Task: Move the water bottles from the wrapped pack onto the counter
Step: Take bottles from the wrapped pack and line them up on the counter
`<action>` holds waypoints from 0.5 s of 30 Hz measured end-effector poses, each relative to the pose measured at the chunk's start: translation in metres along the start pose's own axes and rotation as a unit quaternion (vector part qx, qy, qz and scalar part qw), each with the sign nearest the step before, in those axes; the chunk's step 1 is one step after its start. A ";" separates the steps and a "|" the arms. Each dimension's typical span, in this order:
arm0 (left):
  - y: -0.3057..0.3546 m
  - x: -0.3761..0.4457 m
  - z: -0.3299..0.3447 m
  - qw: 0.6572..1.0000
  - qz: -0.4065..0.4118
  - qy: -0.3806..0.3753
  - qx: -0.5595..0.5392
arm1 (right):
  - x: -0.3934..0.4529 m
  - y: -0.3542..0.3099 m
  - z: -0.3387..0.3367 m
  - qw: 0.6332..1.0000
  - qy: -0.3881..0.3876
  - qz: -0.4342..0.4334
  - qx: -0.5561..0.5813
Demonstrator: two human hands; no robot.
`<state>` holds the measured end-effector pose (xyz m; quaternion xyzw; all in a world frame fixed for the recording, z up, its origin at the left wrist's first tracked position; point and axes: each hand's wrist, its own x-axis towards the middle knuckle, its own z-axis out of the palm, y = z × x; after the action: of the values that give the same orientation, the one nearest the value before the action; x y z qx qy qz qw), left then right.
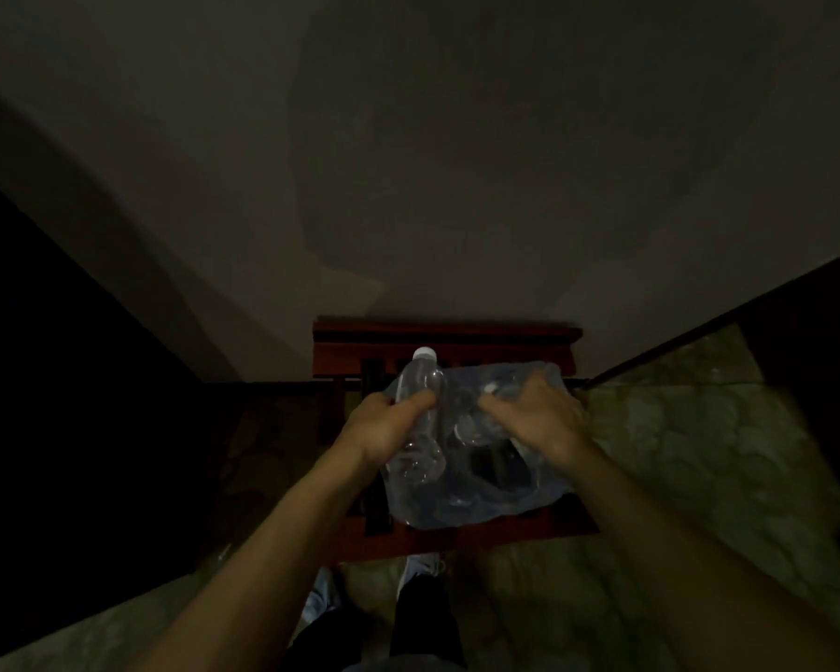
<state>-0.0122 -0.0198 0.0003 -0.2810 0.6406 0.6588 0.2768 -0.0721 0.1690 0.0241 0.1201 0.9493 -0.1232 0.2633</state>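
A clear water bottle [419, 385] with a white cap is gripped around its middle by my left hand [377, 426], lifted partly out of the wrapped pack [500, 497]. The pack is loose clear plastic wrap lying on a dark red wooden chair [447, 334]. My right hand [537, 414] reaches into the top of the pack with curled fingers, near another white bottle cap [491, 388]; whether it grips a bottle or the wrap is hard to tell in the dim light.
A pale wall [408, 162] stands right behind the chair. Patterned greenish floor [699, 453] spreads to the right and front. A dark area fills the left side. My legs and a light shoe [420, 567] are just below the chair's front edge.
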 end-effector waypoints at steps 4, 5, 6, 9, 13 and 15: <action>0.013 -0.020 -0.008 0.999 0.018 0.033 -0.001 | -0.027 -0.020 -0.021 0.996 0.039 0.019 0.083; 0.015 -0.025 -0.011 0.999 0.029 0.043 -0.002 | -0.033 -0.024 -0.024 0.990 0.036 0.020 0.134; 0.018 -0.031 -0.013 0.998 0.038 0.051 -0.010 | -0.038 -0.027 -0.027 0.977 0.027 0.025 0.210; 0.030 -0.048 -0.020 0.995 0.052 0.070 -0.055 | -0.053 -0.035 -0.034 0.906 -0.031 0.082 0.414; 0.044 -0.072 -0.025 0.989 0.088 0.078 -0.093 | -0.076 -0.040 -0.040 0.829 -0.091 0.090 0.544; 0.049 -0.089 -0.025 0.987 0.108 0.073 -0.089 | -0.091 -0.041 -0.043 0.793 -0.113 0.074 0.594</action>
<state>0.0144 -0.0460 0.0979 -0.2817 0.6242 0.7170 0.1302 -0.0287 0.1282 0.1149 0.3079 0.6408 -0.6557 0.2541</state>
